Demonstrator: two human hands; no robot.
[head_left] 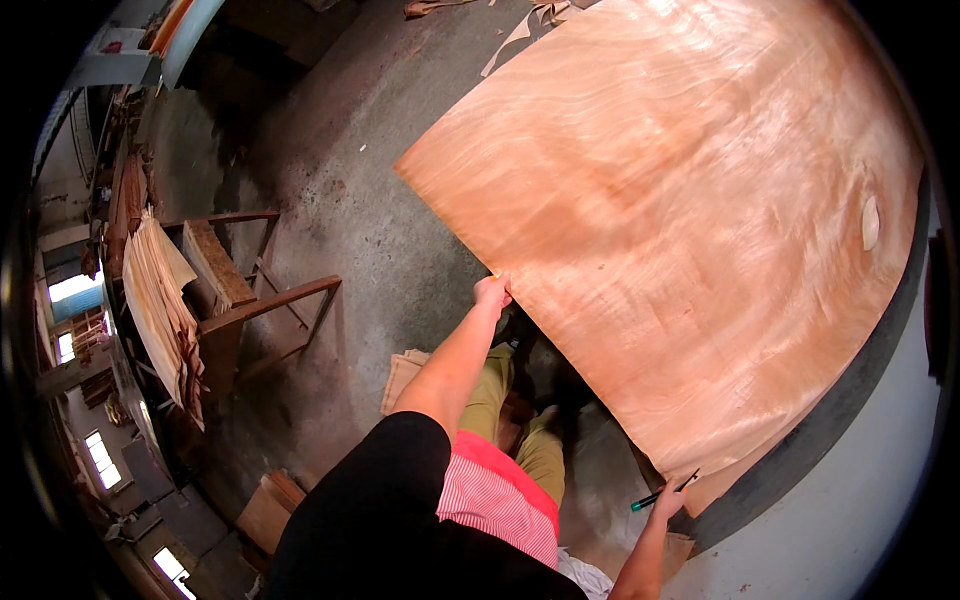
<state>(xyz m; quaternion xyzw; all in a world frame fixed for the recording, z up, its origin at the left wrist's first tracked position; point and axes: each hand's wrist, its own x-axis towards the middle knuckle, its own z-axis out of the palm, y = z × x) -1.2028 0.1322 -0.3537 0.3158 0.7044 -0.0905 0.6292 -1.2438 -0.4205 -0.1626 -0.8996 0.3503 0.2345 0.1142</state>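
A large, thin sheet of reddish-tan wood veneer (640,220) spreads across the right of the view, with wavy grain and a pale oval patch near its far right. My left hand (492,291) pinches its near edge, the arm stretched forward. A small yellow-orange spot shows at those fingertips, too small to name. Close to the sheet's near right corner, my right hand (668,500) is closed around a slim dark knife-like tool (645,501) with a green end and a thin pointed tip. Whether these fingers also touch the veneer I cannot tell.
To the left, a wooden stand (270,305) stands beside a stack of veneer sheets (160,305). Small wood pieces (405,376) lie on the concrete floor (370,215) by my legs. Veneer scraps (515,40) lie beyond the sheet. A pale wall (830,480) borders the right.
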